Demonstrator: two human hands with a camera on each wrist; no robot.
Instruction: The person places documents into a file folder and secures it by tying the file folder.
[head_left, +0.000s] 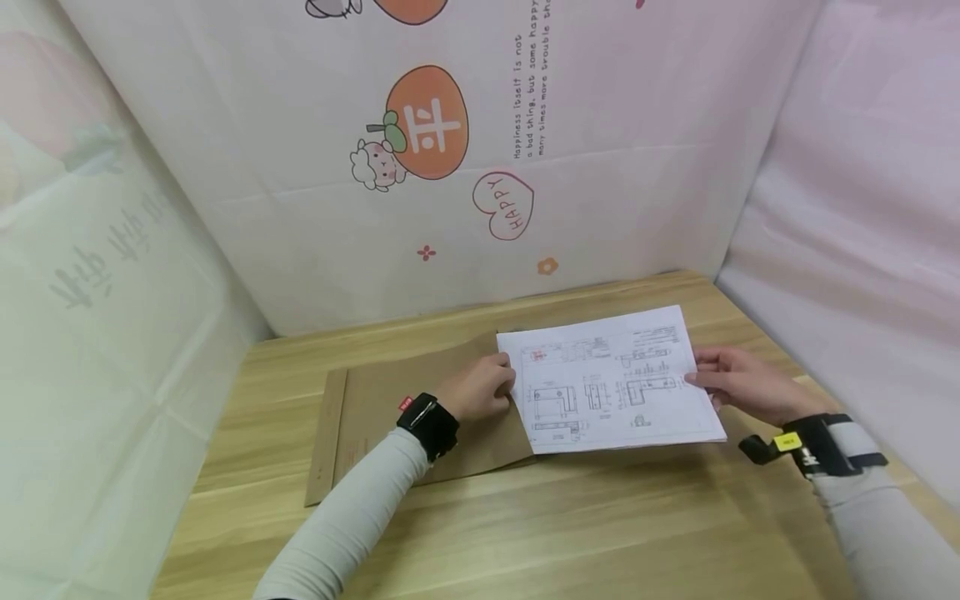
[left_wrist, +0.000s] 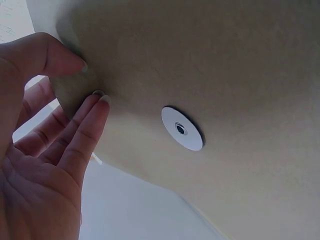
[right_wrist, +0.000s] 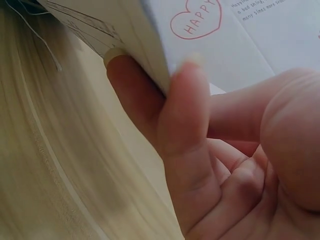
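Observation:
A brown kraft-paper document envelope (head_left: 420,433) lies on the wooden table, its flap end to the left. My left hand (head_left: 480,387) pinches the envelope near its right edge. In the left wrist view, a white round button (left_wrist: 192,137) shows on the brown surface beside the fingertips. White sheets (head_left: 600,433) printed with technical drawings extend rightward from the envelope's open end; their left edge meets the brown paper. At the sheets' right edge, my right hand (head_left: 750,387) holds them between thumb and fingers. That side stands slightly raised over the table.
The wooden table (head_left: 465,542) is bounded by a printed white cloth (head_left: 300,208) at the back, with plain-looking cloth (head_left: 862,250) on the right and more cloth (head_left: 97,375) on the left. Each wrist wears a black strap.

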